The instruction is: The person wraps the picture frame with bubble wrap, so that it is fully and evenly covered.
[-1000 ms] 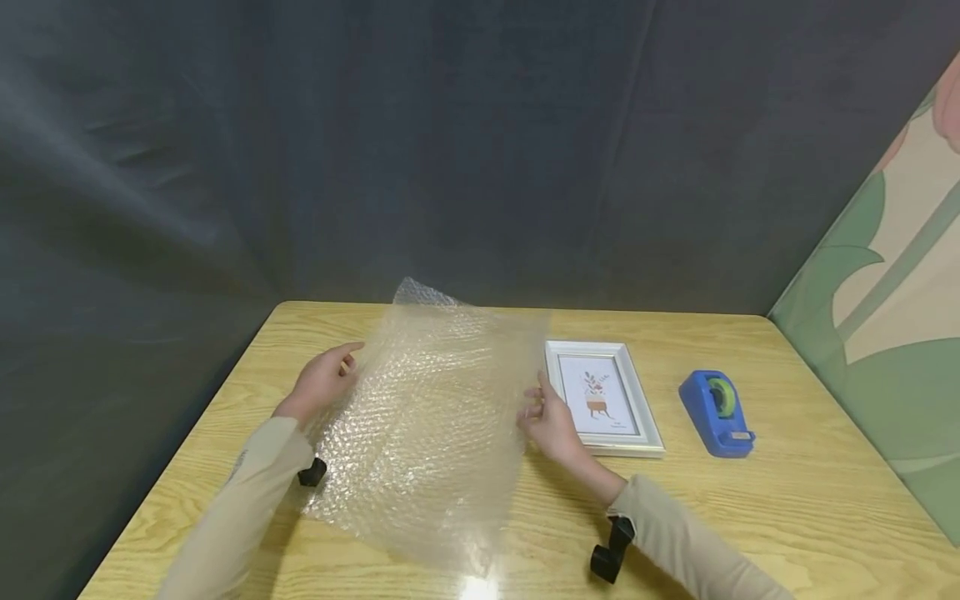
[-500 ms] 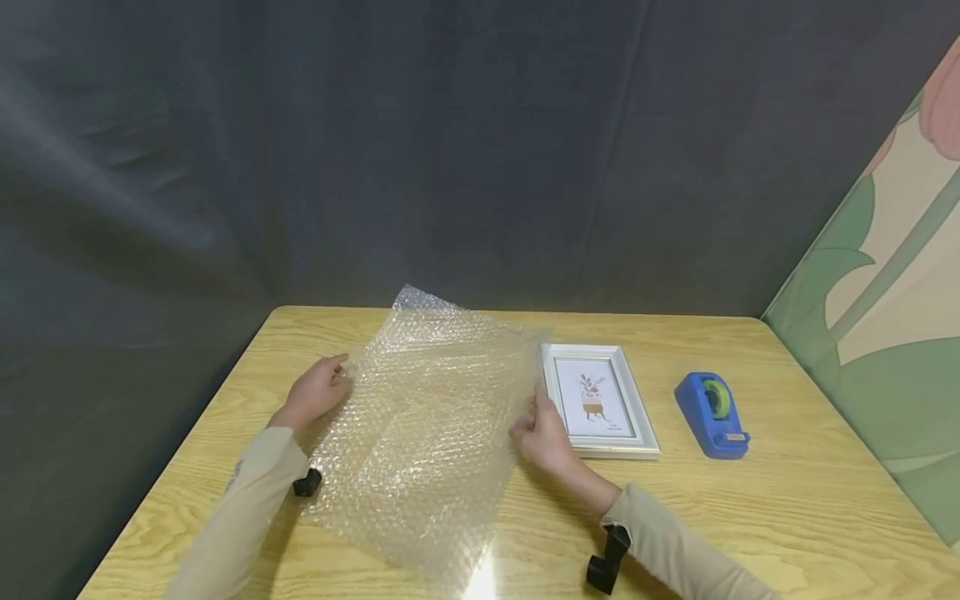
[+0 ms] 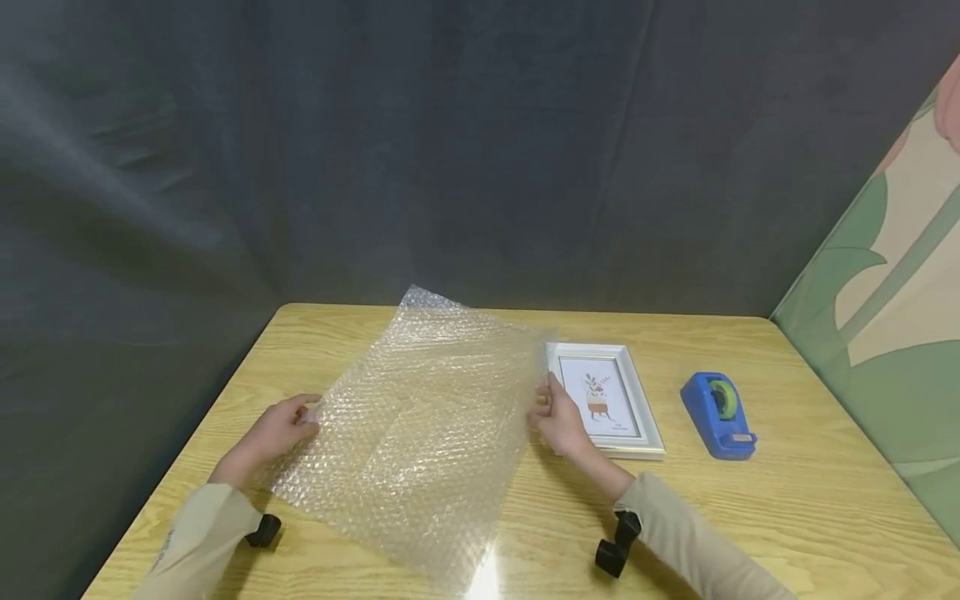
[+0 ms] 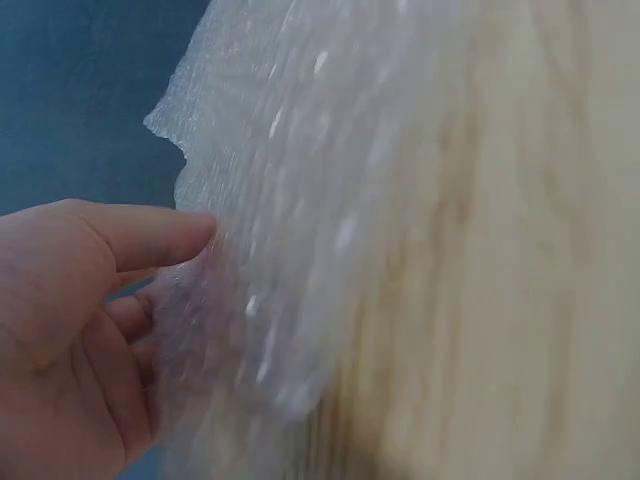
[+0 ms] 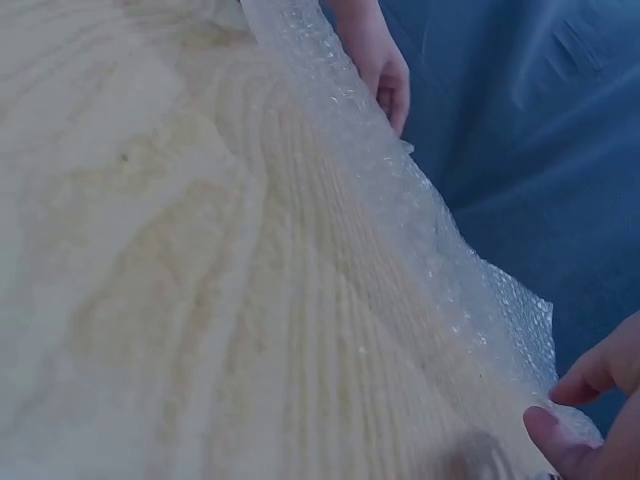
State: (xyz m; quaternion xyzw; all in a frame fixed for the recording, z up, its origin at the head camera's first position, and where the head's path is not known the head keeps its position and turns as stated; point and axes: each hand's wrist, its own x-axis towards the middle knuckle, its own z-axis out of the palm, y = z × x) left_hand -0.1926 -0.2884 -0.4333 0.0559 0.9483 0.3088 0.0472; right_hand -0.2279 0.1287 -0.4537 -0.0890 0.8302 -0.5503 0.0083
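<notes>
A clear sheet of bubble wrap (image 3: 420, 417) spreads at a slant over the wooden table, its far corner raised a little. At its left edge my left hand (image 3: 273, 433) pinches the wrap; in the left wrist view the thumb (image 4: 165, 235) lies on the near face and the other fingers are behind it. My right hand (image 3: 558, 421) pinches the right edge between thumb and fingers, close beside a white picture frame (image 3: 647, 417). The right wrist view shows the right hand (image 5: 600, 410) at the border of the wrap (image 5: 400, 230).
To the right of the picture frame stands a blue tape dispenser (image 3: 716, 417) with a green roll of tape (image 3: 724, 400). A dark curtain (image 3: 480, 150) hangs behind the wooden table (image 3: 780, 500). A floral-patterned panel (image 3: 900, 317) rises along the right side.
My left hand has moved left and nearer, drawing the left side of the bubble wrap outward. My right hand has shifted only slightly. The picture frame and tape dispenser stay in place.
</notes>
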